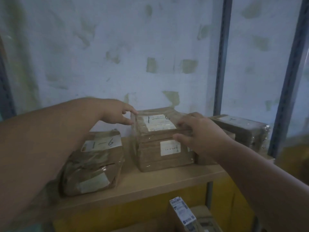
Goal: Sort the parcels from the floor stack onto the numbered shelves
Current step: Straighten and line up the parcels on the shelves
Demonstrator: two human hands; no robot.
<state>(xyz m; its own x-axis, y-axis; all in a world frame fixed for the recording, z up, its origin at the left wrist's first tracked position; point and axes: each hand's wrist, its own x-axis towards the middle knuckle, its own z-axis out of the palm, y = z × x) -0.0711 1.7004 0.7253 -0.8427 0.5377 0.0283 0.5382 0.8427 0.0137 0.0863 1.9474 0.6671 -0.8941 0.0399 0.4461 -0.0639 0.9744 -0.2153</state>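
Note:
A brown taped parcel [155,121] marked "1-6" lies on top of another brown parcel [160,154] in the middle of the wooden shelf [167,180]. My left hand [117,113] grips the top parcel's far left corner. My right hand [200,133] holds its right side, thumb along the front edge. To the left stands a wrinkled brown parcel [95,163], also marked "1-6". A further brown parcel [242,129] sits at the right, partly hidden behind my right hand.
A pale patched wall backs the shelf. Blue metal uprights [222,64] rise at the right. Below the shelf edge, a yellow panel [133,213] and boxes with printed labels [184,213] show on a lower level.

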